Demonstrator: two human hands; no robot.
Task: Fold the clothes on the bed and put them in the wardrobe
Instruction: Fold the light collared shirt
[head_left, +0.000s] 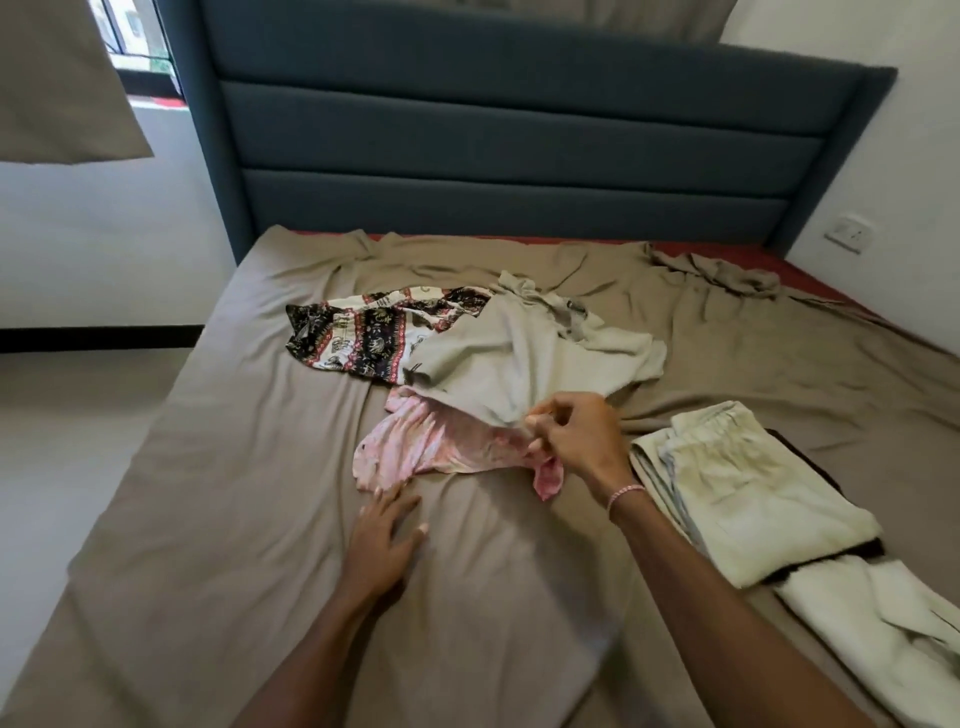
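Head view: the right grip (571, 441) pinches the pink garment (436, 447), likely drawing it from under the grey shirt (524, 358) for folding; the left grip (384, 530) rests flat, fingers straight, on the bed (234, 467), probably smoothing a folding spot.

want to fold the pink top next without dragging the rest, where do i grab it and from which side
Probably by its near right end, where the right hand pinches it now. The pink top lies with its far edge under the grey shirt, so come from the near side and draw it toward you.
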